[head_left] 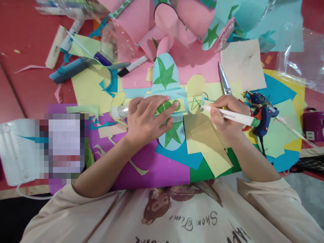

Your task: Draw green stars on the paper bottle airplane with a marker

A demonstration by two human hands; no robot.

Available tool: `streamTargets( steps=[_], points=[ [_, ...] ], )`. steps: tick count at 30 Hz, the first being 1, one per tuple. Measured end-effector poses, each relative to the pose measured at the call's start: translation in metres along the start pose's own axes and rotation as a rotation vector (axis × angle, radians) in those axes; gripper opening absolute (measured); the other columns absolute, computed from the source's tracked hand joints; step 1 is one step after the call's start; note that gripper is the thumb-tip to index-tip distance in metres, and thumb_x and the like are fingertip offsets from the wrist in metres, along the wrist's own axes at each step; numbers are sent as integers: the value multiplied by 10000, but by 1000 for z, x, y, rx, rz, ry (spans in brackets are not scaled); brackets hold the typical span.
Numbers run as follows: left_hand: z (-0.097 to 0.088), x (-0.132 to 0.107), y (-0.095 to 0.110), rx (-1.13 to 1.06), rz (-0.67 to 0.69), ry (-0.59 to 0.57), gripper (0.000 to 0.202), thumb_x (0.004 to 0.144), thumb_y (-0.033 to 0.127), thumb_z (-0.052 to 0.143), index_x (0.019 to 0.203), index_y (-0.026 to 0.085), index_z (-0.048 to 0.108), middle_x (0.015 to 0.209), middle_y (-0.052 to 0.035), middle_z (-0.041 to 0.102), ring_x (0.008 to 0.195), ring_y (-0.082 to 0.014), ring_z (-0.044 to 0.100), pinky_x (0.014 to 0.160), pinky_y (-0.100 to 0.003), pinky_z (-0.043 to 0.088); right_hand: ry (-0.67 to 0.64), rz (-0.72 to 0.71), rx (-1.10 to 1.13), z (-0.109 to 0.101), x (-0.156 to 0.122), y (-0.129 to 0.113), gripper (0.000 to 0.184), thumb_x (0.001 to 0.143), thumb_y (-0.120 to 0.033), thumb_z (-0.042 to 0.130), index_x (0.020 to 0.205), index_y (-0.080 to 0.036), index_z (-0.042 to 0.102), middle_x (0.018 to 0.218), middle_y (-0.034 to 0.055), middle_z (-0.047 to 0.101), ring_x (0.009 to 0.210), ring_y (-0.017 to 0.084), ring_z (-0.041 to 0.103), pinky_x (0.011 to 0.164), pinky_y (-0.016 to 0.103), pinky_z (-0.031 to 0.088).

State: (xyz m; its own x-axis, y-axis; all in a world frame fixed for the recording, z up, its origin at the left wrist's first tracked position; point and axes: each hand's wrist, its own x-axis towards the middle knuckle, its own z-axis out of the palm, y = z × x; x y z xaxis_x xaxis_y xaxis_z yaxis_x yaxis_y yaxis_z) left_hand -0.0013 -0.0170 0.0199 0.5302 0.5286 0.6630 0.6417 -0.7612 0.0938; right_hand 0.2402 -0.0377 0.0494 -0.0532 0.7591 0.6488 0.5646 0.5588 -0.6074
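Far left on the red worktop (pixel 22 44) there's a white face mask (pixel 12 152). Up behind it are a blue pen (pixel 71 69) and a clear plastic bottle (pixel 116 42) on its side, with paper scraps (pixel 86 84) everywhere, lol. A black-capped pen (pixel 133 65) lies just right of the bottle.

The paper plane (pixel 165 76) sits mid-worktop right in front of me, on top of purple, blue and green sheets. Its clear rounded nose pokes out to the left of my left hand (pixel 146 118). That hand's fingers are released and laid flat, just pressing down on the plane's body, not gripping it. My fingertips overlap a yellow strip (pixel 178 105) with green circles on it. The pale blue wings each have a green star, one wing pointing away from me and one towards me.

Next along is the yellow tail flap (pixel 195 101) with a green star outline on it. My right hand (pixel 226 113) has its fingers clenched around a white marker (pixel 236 117), whose tip touches that flap.

Scissors (pixel 224 82) lie just behind that hand, blades pointing away from me. A blue glue gun (pixel 263 118) sits just beside it, and crumpled clear plastic (pixel 296 57) is over at the far right.
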Motion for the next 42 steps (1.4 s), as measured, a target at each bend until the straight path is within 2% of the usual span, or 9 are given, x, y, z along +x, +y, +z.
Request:
streamTargets(
  steps=[6, 12, 17, 21, 24, 30, 35, 42],
  points=[
    [0, -3, 0, -11, -71, -86, 332, 908, 350, 581, 1240, 361, 597, 1155, -36, 682, 1045, -248, 649, 860, -417, 385, -2, -3, -54, 0, 0, 2, 260, 890, -334, 558, 659, -244, 478, 536, -34, 523, 493, 120, 508, 440, 279, 375],
    [1, -1, -1, -17, -9, 6, 366, 899, 312, 601, 1264, 331, 583, 1163, -54, 681, 1025, -246, 657, 843, -407, 374, -3, 10, -65, -1, -1, 4, 278, 896, -358, 549, 653, -246, 474, 521, -28, 514, 473, 122, 502, 428, 295, 380],
    [0, -1, 0, 92, -24, -50, 315, 891, 354, 595, 1204, 326, 618, 1121, -44, 695, 1002, -233, 663, 838, -398, 404, 68, -34, 33, -2, -1, 3, 177, 892, -319, 551, 732, -242, 545, 564, -30, 566, 499, 126, 545, 454, 292, 422],
    [-1, 0, 0, 115, -6, -33, 301, 882, 350, 606, 1181, 326, 627, 1096, -41, 706, 983, -223, 670, 821, -392, 424, -30, -18, 46, 2, 0, -3, 21, 856, -230, 612, 854, -243, 629, 689, -21, 676, 573, 125, 619, 510, 272, 498],
    [-1, -1, 0, 107, -15, -66, 318, 887, 360, 598, 1203, 327, 622, 1115, -51, 700, 1003, -235, 666, 831, -400, 421, -88, -34, 70, 5, 1, -5, 101, 822, -173, 645, 895, -244, 650, 755, -10, 719, 653, 135, 673, 570, 261, 539],
    [-1, -3, -1, 22, -96, -133, 327, 896, 378, 589, 1221, 354, 616, 1160, -52, 682, 1049, -257, 649, 861, -423, 411, -95, -14, 57, 7, 1, -5, 44, 842, -226, 630, 859, -218, 669, 737, 4, 729, 645, 136, 687, 560, 249, 539],
    [-1, -2, 0, 68, -58, -119, 317, 899, 372, 582, 1211, 340, 621, 1145, -49, 688, 1036, -245, 652, 843, -415, 404, -109, -11, -8, 5, 0, -5, 55, 846, -267, 627, 836, -221, 654, 718, -1, 714, 641, 135, 678, 578, 268, 538],
    [-1, -2, 0, 66, -34, -78, 324, 888, 348, 599, 1212, 337, 618, 1140, -47, 693, 1017, -244, 659, 830, -417, 406, -101, 1, 31, 2, 0, -5, 46, 818, -212, 621, 773, -219, 613, 650, -22, 668, 580, 121, 637, 501, 256, 484]
  ],
)
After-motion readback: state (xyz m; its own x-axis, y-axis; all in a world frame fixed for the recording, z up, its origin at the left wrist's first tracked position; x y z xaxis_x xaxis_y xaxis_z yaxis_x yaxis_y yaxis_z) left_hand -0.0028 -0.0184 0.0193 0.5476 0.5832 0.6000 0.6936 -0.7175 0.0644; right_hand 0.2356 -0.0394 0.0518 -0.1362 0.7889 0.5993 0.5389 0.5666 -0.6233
